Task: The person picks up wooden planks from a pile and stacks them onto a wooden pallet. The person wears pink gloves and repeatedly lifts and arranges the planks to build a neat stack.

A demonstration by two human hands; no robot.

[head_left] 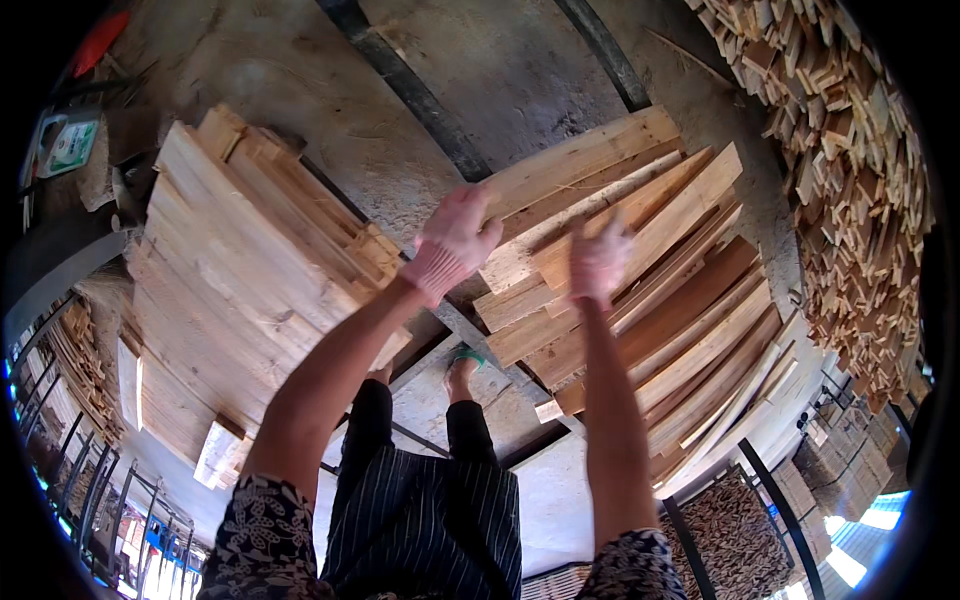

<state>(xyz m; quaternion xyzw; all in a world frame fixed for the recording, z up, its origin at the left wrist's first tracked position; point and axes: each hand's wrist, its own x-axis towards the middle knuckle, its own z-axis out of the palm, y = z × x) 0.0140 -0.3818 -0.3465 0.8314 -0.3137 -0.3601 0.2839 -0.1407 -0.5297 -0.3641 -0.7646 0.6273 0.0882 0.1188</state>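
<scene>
I am gripping the near ends of the planks with both gloved hands, left hand and right hand. The planks are running up and right, away from me, my left hand sitting slightly farther along.

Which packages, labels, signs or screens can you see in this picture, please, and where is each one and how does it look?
Packet or label: far upper left on cluttered ground beside the tall plank stack; roughly rectangular, green and white face, too small to tell more.
No signs or screens show.

Big stack of pale boards left of the concrete floor; heap of short offcuts far right of it; black hoses across it
</scene>
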